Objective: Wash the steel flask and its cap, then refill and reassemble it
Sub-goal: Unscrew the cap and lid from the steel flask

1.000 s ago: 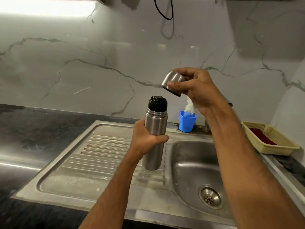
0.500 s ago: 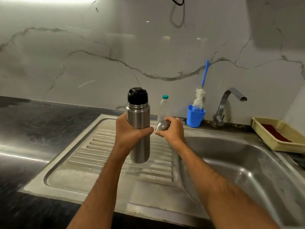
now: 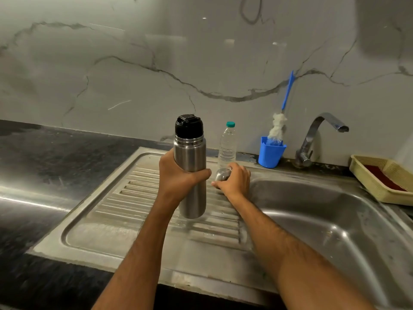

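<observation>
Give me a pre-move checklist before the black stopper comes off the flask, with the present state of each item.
1. Steel flask firmly held: ok, the left hand grips its body and it stands upright above the ribbed drainboard.
2. Steel cap set down: cannot tell, the right hand grips it low at the drainboard.
3. Right hand free for the black stopper: not ok.
4. Stopper on the flask: ok, seated on the neck.
5. Tap off: ok, no water shows.
6. Bottle brush at hand: ok, it stands in the blue cup by the tap.
</observation>
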